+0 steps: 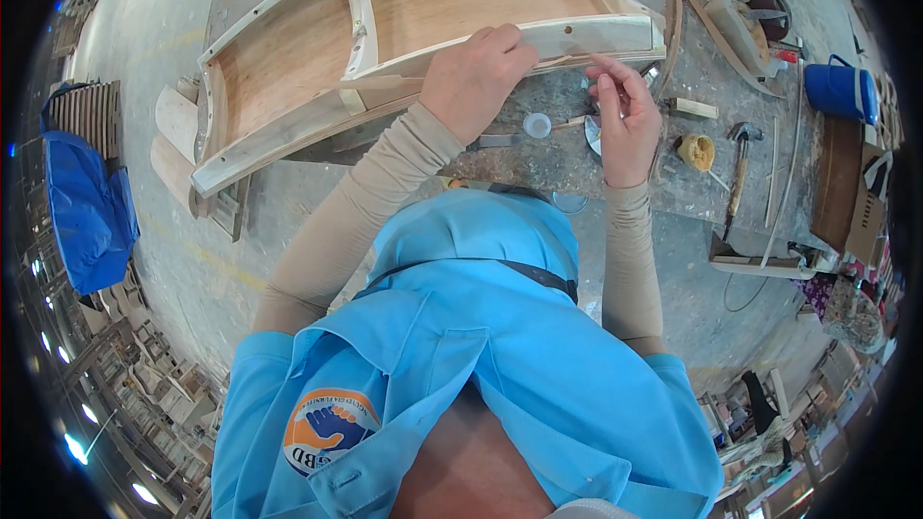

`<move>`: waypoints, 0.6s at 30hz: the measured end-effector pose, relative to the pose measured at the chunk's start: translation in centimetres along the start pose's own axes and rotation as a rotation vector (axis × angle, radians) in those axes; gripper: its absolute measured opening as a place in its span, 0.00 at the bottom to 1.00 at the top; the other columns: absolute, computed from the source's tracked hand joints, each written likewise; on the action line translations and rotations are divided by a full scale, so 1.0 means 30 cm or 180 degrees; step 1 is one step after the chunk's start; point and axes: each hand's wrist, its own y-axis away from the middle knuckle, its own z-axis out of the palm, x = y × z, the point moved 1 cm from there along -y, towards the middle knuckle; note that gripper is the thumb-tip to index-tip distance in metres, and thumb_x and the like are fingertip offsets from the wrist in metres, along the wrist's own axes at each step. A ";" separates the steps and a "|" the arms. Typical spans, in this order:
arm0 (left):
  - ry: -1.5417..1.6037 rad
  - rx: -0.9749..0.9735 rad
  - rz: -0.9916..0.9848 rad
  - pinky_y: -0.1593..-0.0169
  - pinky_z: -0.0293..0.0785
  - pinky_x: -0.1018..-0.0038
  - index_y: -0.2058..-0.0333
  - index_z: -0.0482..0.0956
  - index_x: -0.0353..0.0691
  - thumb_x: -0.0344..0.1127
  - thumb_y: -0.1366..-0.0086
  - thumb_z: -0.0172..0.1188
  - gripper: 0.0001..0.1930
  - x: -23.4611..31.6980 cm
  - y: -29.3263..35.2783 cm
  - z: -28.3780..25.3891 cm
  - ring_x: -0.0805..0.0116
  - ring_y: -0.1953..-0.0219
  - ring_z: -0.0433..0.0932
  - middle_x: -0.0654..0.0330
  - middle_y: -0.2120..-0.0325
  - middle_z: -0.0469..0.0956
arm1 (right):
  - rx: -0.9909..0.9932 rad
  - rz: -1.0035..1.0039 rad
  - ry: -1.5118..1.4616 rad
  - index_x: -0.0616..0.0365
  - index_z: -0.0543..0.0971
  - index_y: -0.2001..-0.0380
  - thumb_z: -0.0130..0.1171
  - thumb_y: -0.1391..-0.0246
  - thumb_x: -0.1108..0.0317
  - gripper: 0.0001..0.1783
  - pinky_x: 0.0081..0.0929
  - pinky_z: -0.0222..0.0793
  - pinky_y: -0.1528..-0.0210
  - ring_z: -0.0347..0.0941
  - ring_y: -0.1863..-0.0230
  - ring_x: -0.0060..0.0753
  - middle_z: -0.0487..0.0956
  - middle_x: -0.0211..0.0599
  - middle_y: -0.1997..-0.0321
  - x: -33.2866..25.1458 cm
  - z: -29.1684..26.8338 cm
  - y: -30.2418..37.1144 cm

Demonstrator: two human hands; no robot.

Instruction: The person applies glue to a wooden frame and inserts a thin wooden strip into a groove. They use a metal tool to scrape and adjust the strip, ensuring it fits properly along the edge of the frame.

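A curved wooden frame [596,36] with a plywood panel and a cross rib lies across the bench. My left hand [481,79] is closed against its near rail, seemingly pinching a thin wood strip [380,83] that lies along the rail and passes under the hand. To its right, my right hand [627,125] has thumb and index finger stretched toward the rail, close to the strip's end, fingers apart. Beside that palm is a putty knife [593,135]; whether the hand touches it is unclear. A small translucent cup [537,125] stands between the hands.
On the stained workbench [687,168] are a wood block [694,108], a tub of yellowish paste [696,151] and a claw hammer [741,159]. Farther right are a plastic container [735,24] and a blue jug [841,89]. A blue bag [88,211] hangs at far left.
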 end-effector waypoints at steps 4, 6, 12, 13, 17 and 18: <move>0.0313 -0.0091 -0.0164 0.65 0.75 0.66 0.66 0.80 0.46 0.33 0.40 0.63 0.03 -0.023 -0.008 -0.020 0.61 0.66 0.77 0.62 0.72 0.71 | -0.0047 -0.0201 0.0215 0.60 0.82 0.51 0.53 0.36 0.75 0.13 0.20 0.71 0.56 0.76 0.61 0.21 0.82 0.34 0.60 -0.008 -0.004 -0.021; 0.0365 -0.0116 -0.0200 0.65 0.74 0.66 0.67 0.80 0.46 0.33 0.40 0.63 0.03 -0.029 -0.012 -0.024 0.61 0.66 0.77 0.62 0.72 0.71 | -0.0062 -0.0204 0.0213 0.60 0.82 0.51 0.53 0.36 0.76 0.13 0.21 0.71 0.56 0.76 0.61 0.21 0.82 0.34 0.60 -0.006 -0.002 -0.027; 0.0280 -0.0151 -0.0221 0.65 0.74 0.65 0.68 0.80 0.45 0.34 0.40 0.63 0.03 -0.033 -0.027 -0.030 0.61 0.66 0.77 0.62 0.72 0.72 | -0.0068 -0.0375 0.0491 0.60 0.82 0.52 0.53 0.36 0.76 0.13 0.21 0.71 0.58 0.76 0.64 0.22 0.82 0.34 0.60 -0.008 0.009 -0.035; 0.0246 -0.0146 -0.0209 0.65 0.75 0.65 0.68 0.79 0.45 0.34 0.40 0.63 0.03 -0.031 -0.031 -0.032 0.61 0.66 0.77 0.62 0.72 0.72 | -0.0059 -0.0436 0.0575 0.60 0.82 0.52 0.54 0.36 0.76 0.12 0.21 0.71 0.59 0.76 0.64 0.23 0.81 0.34 0.61 -0.015 0.011 -0.036; -0.0033 -0.0185 -0.0139 0.67 0.76 0.66 0.68 0.78 0.43 0.34 0.39 0.63 0.04 -0.015 -0.037 -0.024 0.61 0.66 0.78 0.62 0.71 0.73 | -0.0041 -0.0601 0.0862 0.57 0.83 0.54 0.58 0.39 0.76 0.12 0.24 0.71 0.61 0.76 0.66 0.27 0.80 0.35 0.64 -0.020 0.017 -0.043; -0.0054 -0.0168 -0.0103 0.67 0.76 0.66 0.68 0.77 0.43 0.34 0.40 0.63 0.04 -0.007 -0.035 -0.023 0.62 0.66 0.78 0.62 0.71 0.73 | -0.0053 -0.0691 0.0950 0.57 0.83 0.55 0.59 0.40 0.77 0.12 0.25 0.71 0.62 0.76 0.66 0.29 0.79 0.35 0.64 -0.018 0.019 -0.046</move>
